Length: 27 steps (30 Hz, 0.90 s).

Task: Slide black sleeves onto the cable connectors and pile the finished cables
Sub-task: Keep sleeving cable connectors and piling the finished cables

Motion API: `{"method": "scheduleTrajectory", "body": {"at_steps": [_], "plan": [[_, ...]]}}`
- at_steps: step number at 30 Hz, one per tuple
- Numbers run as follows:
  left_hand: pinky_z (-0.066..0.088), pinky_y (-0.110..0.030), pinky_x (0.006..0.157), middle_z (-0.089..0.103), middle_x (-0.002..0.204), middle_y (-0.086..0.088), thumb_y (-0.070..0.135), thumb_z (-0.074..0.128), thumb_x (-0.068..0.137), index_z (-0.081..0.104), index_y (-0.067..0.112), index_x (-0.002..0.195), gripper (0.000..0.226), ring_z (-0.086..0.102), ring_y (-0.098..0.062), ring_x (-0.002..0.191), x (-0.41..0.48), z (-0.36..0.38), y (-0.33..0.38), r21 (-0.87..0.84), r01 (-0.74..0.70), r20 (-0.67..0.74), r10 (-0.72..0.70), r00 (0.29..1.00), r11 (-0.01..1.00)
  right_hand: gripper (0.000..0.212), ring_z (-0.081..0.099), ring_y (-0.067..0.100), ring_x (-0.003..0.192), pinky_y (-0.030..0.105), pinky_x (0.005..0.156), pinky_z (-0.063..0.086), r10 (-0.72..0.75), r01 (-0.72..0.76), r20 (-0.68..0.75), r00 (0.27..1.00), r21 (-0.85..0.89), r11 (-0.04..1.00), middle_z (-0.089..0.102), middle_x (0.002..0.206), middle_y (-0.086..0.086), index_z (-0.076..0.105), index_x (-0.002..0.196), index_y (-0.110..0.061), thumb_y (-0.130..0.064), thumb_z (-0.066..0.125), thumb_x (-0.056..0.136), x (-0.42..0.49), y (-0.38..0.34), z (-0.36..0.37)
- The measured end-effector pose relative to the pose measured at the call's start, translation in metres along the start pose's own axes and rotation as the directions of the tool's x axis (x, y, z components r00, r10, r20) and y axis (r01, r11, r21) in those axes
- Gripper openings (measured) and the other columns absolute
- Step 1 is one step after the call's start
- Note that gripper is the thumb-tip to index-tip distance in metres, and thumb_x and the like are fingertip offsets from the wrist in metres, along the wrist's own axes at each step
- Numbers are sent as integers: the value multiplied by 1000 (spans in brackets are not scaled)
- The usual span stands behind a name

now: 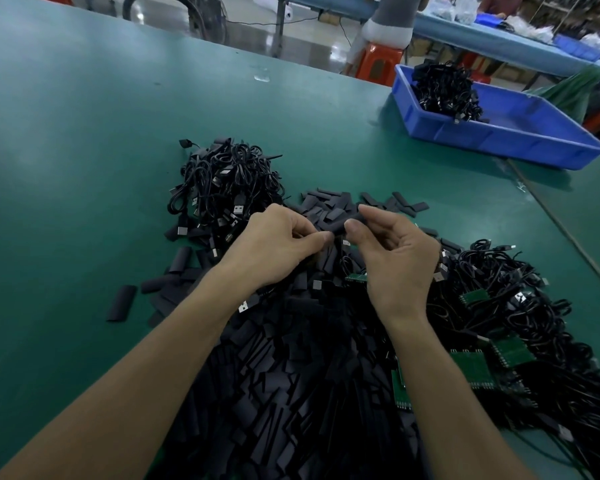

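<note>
while fingers (355, 229) pinch it, the sleeve (340, 224) looks short, black.

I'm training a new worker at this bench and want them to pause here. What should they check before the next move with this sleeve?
1. Grip on the black sleeve: ok. The right hand pinches one end and the left hand pinches the other.
2. Connector seated inside the sleeve: cannot tell, the fingers hide it.
3. Place to drop the cable: ok. A cable pile lies on the table beyond the left hand.
4. More sleeves at hand: ok. The sleeve heap lies under both forearms.
5. More cables to do: ok. Cables with green boards lie beside the right hand.
</note>
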<state>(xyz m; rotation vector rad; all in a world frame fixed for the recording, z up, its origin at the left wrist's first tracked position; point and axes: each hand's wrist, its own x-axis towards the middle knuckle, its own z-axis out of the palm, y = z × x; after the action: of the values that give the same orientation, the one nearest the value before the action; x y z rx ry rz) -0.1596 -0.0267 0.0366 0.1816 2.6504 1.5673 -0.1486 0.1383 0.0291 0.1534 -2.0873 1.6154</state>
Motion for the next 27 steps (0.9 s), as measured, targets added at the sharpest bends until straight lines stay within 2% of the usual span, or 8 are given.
{"method": "scheduleTrajectory", "body": {"at_steps": [3, 6, 8, 12, 17, 22, 25, 27], "plan": [[31, -16, 39, 54, 44, 8, 39, 68, 94, 70, 24, 64, 34, 38, -5, 37, -1, 1, 2, 8, -43, -10, 43, 999, 999, 31, 74, 9, 86, 33, 83, 61, 19, -18, -39, 999, 20, 1000, 77, 89, -13, 71, 102, -38, -13, 78, 86, -3, 2, 5], [35, -18, 42, 64, 57, -5, 38, 70, 92, 72, 22, 65, 31, 43, -6, 43, -2, 5, 3, -26, -90, -49, 89, 995, 996, 37, 73, 5, 86, 34, 87, 59, 2, -3, -57, 998, -22, 1000, 75, 89, -16, 66, 115, -40, -18, 77, 87, -6, 2, 9], [33, -18, 43, 63, 58, -10, 37, 71, 91, 73, 19, 66, 31, 42, -8, 45, -2, 7, 4, -41, -111, -63, 108, 992, 993, 40, 72, 6, 86, 36, 87, 59, -6, 5, -46, 999, -30, 1000, 76, 90, -13, 63, 116, -46, -21, 76, 88, -10, 1, 11], [31, -19, 41, 55, 48, 2, 35, 73, 91, 73, 22, 65, 29, 37, -8, 43, 0, 10, 1, -93, -105, -79, 98, 992, 990, 38, 73, 9, 89, 39, 90, 58, -10, 10, -28, 1000, -5, 1000, 76, 92, -4, 61, 115, -49, -23, 74, 90, -14, 0, 11], [28, -17, 40, 52, 44, 6, 37, 73, 90, 73, 20, 64, 31, 35, -5, 40, 3, 12, -2, -155, -121, -107, 105, 989, 980, 37, 73, 12, 86, 37, 88, 59, 6, -6, 7, 1000, 13, 1000, 77, 89, -1, 62, 117, -46, -22, 73, 91, -12, -2, 12], [35, -28, 45, 62, 56, -12, 41, 71, 90, 72, 26, 65, 29, 42, -11, 47, 3, 17, -2, -186, -156, -127, 134, 983, 970, 35, 73, 15, 81, 36, 84, 59, 35, -37, 30, 999, 65, 997, 77, 82, -3, 64, 116, -42, -17, 70, 93, -6, -4, 12], [47, -35, 55, 69, 66, -9, 37, 66, 95, 72, 23, 72, 28, 52, -13, 54, 3, 11, 4, -178, -124, -121, 104, 987, 976, 36, 74, 16, 82, 33, 83, 58, 40, -50, 133, 990, 67, 996, 77, 84, -2, 59, 124, -42, -21, 66, 96, 0, -6, 5], [55, -39, 65, 73, 72, -2, 32, 62, 97, 72, 20, 78, 25, 60, -12, 62, 4, 0, 7, -190, -100, -159, 70, 985, 977, 50, 73, 14, 88, 32, 88, 57, 76, -69, 317, 945, -33, 997, 77, 91, -6, 49, 136, -47, -36, 70, 92, 4, -6, -9]]}}
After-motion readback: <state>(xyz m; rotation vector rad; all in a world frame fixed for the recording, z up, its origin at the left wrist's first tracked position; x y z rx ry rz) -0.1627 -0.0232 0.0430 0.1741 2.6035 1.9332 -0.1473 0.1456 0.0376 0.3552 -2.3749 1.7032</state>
